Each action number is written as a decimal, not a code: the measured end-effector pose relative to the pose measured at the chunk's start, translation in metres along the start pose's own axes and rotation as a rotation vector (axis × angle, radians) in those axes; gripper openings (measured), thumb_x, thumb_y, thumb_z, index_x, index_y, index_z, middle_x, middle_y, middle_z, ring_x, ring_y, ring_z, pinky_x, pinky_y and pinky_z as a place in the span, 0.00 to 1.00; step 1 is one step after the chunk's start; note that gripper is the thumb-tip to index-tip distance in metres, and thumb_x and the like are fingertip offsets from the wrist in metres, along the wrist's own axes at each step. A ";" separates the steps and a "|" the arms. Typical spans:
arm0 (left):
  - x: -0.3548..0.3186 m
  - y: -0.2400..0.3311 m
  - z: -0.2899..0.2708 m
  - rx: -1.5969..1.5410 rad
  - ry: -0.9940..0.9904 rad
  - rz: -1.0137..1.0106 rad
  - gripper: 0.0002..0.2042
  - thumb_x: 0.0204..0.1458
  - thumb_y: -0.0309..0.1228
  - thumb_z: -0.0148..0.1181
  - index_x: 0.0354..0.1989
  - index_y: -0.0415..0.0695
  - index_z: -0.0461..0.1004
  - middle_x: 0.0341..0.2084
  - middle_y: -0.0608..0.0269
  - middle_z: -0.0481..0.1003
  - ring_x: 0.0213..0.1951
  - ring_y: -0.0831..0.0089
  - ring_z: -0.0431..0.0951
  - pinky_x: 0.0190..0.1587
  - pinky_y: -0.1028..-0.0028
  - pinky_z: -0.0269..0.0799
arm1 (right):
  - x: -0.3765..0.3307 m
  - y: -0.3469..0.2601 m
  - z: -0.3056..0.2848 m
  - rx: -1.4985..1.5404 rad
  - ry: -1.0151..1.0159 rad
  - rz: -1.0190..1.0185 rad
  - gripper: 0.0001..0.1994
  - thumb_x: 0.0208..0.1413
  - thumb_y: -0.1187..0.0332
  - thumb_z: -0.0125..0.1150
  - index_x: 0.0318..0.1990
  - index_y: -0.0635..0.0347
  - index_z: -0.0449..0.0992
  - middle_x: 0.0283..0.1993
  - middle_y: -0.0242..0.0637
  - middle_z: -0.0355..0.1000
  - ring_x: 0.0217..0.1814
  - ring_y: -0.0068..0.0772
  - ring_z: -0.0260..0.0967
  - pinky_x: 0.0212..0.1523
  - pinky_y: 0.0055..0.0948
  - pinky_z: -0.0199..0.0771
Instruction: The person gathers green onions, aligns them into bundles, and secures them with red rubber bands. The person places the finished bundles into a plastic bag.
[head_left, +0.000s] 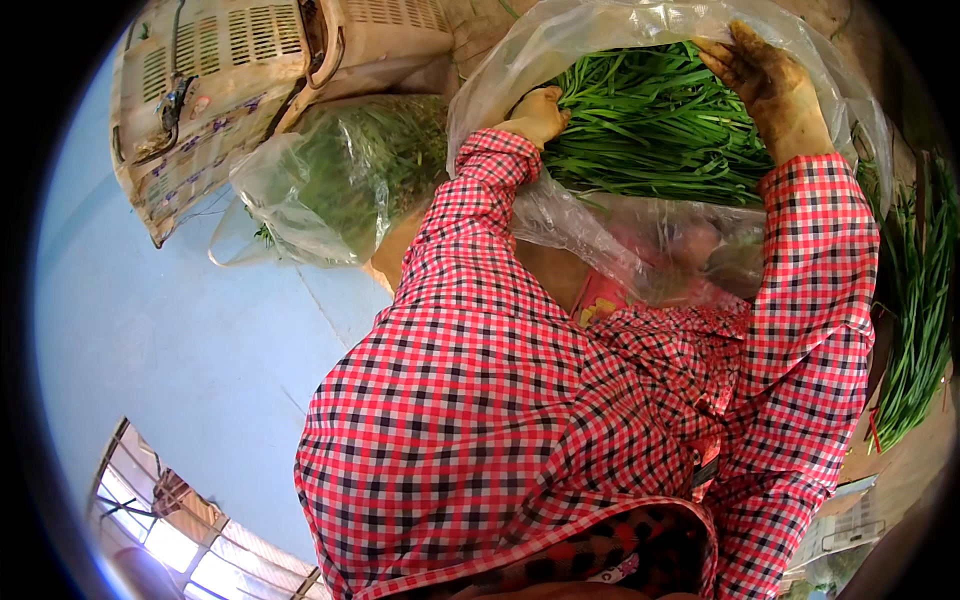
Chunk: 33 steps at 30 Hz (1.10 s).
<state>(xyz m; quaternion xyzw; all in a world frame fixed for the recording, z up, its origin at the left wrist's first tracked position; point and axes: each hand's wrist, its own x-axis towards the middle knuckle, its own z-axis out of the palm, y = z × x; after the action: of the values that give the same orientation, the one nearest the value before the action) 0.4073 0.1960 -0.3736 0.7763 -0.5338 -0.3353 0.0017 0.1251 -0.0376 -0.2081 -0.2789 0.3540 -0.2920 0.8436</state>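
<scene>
A big clear plastic bag (560, 215) lies open in front of me, filled with long green chive-like stalks (650, 130). My left hand (538, 115) is closed on the bag's left edge beside the stalks. My right hand (765, 85), smeared with dirt, grips the bag's upper right rim above the greens. Both sleeves are red, white and black check.
A second clear bag of greens (340, 185) lies to the left. Beige slotted plastic crates (215, 85) stand at the upper left. More loose green stalks (915, 310) lie along the right edge. A pale blue surface (170, 340) fills the left side.
</scene>
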 end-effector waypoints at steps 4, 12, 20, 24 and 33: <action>-0.025 0.051 -0.034 -0.054 -0.142 -0.195 0.30 0.50 0.36 0.64 0.60 0.32 0.65 0.55 0.40 0.70 0.58 0.50 0.70 0.63 0.65 0.63 | 0.000 -0.002 -0.011 -0.065 -0.015 -0.002 0.22 0.61 0.68 0.57 0.54 0.80 0.65 0.52 0.61 0.70 0.55 0.57 0.72 0.57 0.42 0.76; -0.051 0.067 0.005 0.302 0.063 -0.096 0.32 0.44 0.43 0.65 0.56 0.35 0.68 0.55 0.43 0.66 0.58 0.48 0.65 0.54 0.56 0.68 | -0.003 -0.002 -0.011 -0.168 0.017 0.000 0.23 0.62 0.67 0.57 0.56 0.80 0.65 0.52 0.60 0.70 0.54 0.54 0.73 0.55 0.40 0.77; -0.063 0.046 0.029 0.280 0.117 0.041 0.30 0.40 0.42 0.69 0.51 0.38 0.70 0.56 0.49 0.67 0.62 0.56 0.62 0.54 0.52 0.65 | -0.012 -0.006 -0.006 -0.250 0.072 0.002 0.23 0.62 0.67 0.56 0.57 0.79 0.64 0.52 0.55 0.70 0.52 0.51 0.74 0.54 0.38 0.79; -0.068 0.048 0.026 0.147 0.033 0.022 0.29 0.41 0.43 0.70 0.50 0.39 0.71 0.50 0.48 0.72 0.53 0.51 0.72 0.54 0.58 0.69 | -0.007 -0.011 -0.014 -0.247 0.114 -0.031 0.22 0.63 0.67 0.54 0.57 0.78 0.65 0.53 0.54 0.70 0.50 0.49 0.74 0.54 0.38 0.79; -0.045 0.044 -0.023 -0.102 -0.364 -0.065 0.49 0.39 0.43 0.74 0.65 0.28 0.54 0.59 0.35 0.65 0.62 0.48 0.65 0.63 0.65 0.62 | -0.015 -0.008 -0.014 -0.260 0.205 0.046 0.22 0.64 0.66 0.52 0.58 0.77 0.65 0.55 0.55 0.68 0.53 0.50 0.74 0.54 0.38 0.79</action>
<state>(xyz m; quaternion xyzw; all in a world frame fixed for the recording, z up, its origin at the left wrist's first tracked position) 0.3739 0.2065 -0.3162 0.7185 -0.4821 -0.4970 -0.0663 0.1033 -0.0369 -0.2046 -0.3461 0.4792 -0.2511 0.7665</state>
